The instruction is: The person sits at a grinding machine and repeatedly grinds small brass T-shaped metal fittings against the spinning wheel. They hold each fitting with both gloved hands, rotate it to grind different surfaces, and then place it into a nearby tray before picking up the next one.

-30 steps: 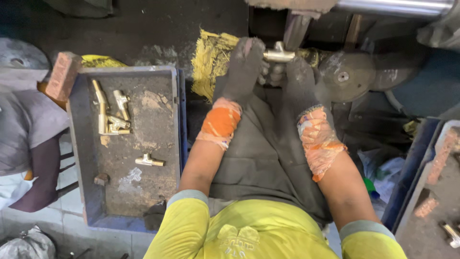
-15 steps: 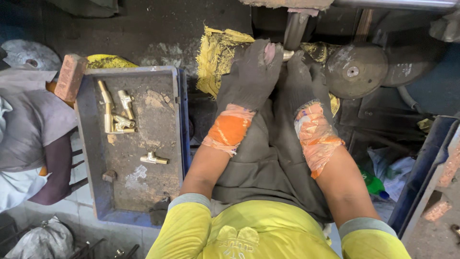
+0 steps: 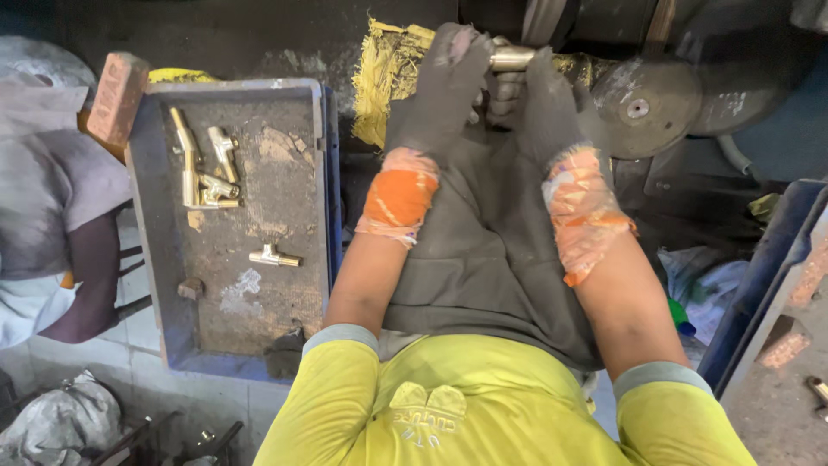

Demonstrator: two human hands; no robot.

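- Both gloved hands were up at the machine: the left hand [image 3: 440, 91] and the right hand [image 3: 545, 108] were each closed around one brass fitting [image 3: 511, 58], gripping it from either side with fingers curled.
- The fitting sat at the top of the view, held between the two gloves close to the machine's wheel [image 3: 545, 17]; whether it actually touched the wheel could not be told, since the contact point lay at the frame's edge.
- A grey disc [image 3: 636, 105] stood just beside the right hand, apart from the fitting.
- The blue tray [image 3: 164, 328] to the person's left carried the other pieces: a cluster of brass fittings [image 3: 205, 173] near its far left corner and a single brass fitting [image 3: 274, 256] lying near the middle.
- Most of the tray's floor showed only dust and grit, so few pieces remained there by my reckoning.
- Judging by this, one piece was being worked and several in the tray were left; which of them were finished could not be told.
- A second tray [image 3: 776, 345] lay at the right edge, holding a small metal piece [image 3: 818, 388].
- A brick [image 3: 118, 91] rested on the blue tray's far left corner.
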